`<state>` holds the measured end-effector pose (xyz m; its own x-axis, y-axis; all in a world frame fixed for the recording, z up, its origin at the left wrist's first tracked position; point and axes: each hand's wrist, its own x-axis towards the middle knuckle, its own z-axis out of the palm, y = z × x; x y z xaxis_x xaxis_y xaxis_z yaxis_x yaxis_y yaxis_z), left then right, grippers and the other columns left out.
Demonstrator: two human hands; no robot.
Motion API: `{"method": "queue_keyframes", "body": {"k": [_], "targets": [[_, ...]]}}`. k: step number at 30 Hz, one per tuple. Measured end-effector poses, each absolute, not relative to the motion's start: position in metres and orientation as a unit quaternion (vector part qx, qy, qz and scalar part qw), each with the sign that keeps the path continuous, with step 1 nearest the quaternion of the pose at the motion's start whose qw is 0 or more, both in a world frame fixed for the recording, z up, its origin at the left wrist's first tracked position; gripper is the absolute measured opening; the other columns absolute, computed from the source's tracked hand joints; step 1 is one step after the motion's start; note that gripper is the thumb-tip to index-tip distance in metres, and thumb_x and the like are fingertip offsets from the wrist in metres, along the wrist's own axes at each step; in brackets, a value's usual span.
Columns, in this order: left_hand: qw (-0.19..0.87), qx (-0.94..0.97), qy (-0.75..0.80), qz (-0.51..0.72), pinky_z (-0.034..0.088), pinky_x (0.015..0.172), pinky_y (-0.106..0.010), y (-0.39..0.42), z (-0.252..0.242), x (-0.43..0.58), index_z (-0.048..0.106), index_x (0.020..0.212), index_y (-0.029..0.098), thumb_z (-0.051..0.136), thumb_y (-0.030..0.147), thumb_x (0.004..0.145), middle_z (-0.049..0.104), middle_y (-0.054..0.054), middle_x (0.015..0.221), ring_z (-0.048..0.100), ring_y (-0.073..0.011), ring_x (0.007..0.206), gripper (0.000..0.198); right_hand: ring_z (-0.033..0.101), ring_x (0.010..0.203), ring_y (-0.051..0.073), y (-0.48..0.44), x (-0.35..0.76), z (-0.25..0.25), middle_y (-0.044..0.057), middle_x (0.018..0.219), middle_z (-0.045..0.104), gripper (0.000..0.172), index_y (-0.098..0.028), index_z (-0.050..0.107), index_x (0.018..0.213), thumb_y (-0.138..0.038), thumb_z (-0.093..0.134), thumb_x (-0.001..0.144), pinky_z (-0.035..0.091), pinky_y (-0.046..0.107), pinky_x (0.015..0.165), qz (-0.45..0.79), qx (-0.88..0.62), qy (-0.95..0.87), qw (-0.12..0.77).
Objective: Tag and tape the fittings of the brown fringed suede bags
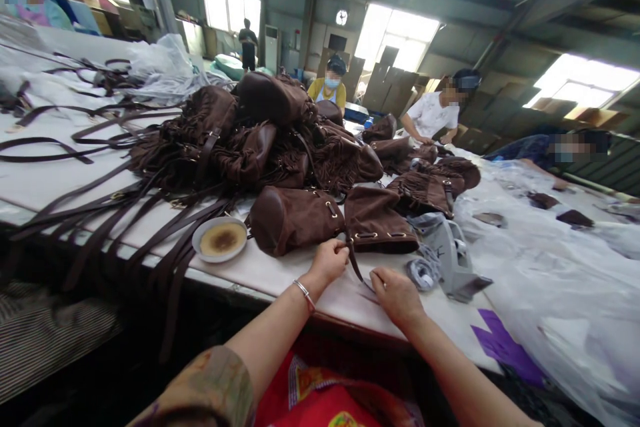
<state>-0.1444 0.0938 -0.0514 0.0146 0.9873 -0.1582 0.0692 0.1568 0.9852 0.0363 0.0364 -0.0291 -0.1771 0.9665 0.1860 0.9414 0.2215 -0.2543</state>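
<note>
My left hand has its grip pinched on the upper part of a thin dark strap, just where it comes off the brown suede bag lying on its side near the front edge of the worktop. My right hand has its grip closed on the strap's lower end and presses it against the worktop. The strap runs slack between my hands, so I judge this bag only part done.

Behind it rises a heap of fringed bags; I cannot tell which of them are finished. Many loose straps lie to my left and trail over the edge, so I reckon much is left. A small dish of brownish paste sits just beside the bag.
</note>
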Motion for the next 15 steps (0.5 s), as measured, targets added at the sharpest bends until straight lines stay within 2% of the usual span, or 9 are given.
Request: {"method": "queue_keyframes", "body": {"k": [4, 8, 15], "targets": [[0.538, 0.464, 0.555, 0.432, 0.043, 0.047, -0.017, 0.096, -0.052, -0.147, 0.069, 0.096, 0.011, 0.057, 0.018, 0.087, 0.065, -0.003, 0.068, 0.060, -0.0106, 0.057, 0.017, 0.066, 0.088, 0.022, 0.036, 0.043, -0.027, 0.009, 0.097, 0.073, 0.032, -0.018, 0.070, 0.102, -0.037, 0.046, 0.093, 0.045, 0.030, 0.079, 0.104, -0.614, -0.761, 0.179], [0.544, 0.449, 0.559, 0.436, 0.044, 0.047, -0.016, 0.097, -0.055, -0.147, 0.067, 0.096, 0.012, 0.057, 0.019, 0.088, 0.066, -0.003, 0.070, 0.063, -0.0112, 0.061, 0.015, 0.065, 0.083, 0.022, 0.028, 0.053, -0.032, 0.007, 0.085, 0.072, 0.031, -0.020, 0.071, 0.084, -0.036, 0.045, 0.092, 0.044, 0.031, 0.078, 0.122, -0.616, -0.767, 0.131], [0.543, 0.462, 0.545, 0.441, 0.041, 0.048, -0.016, 0.103, -0.058, -0.139, 0.064, 0.078, 0.013, 0.056, 0.019, 0.087, 0.061, 0.000, 0.061, 0.058, -0.0095, 0.055, 0.013, 0.064, 0.076, 0.021, 0.035, 0.033, -0.028, 0.006, 0.076, 0.070, 0.032, -0.020, 0.069, 0.074, -0.034, 0.045, 0.091, 0.041, 0.029, 0.074, 0.098, -0.627, -0.749, 0.192]]}}
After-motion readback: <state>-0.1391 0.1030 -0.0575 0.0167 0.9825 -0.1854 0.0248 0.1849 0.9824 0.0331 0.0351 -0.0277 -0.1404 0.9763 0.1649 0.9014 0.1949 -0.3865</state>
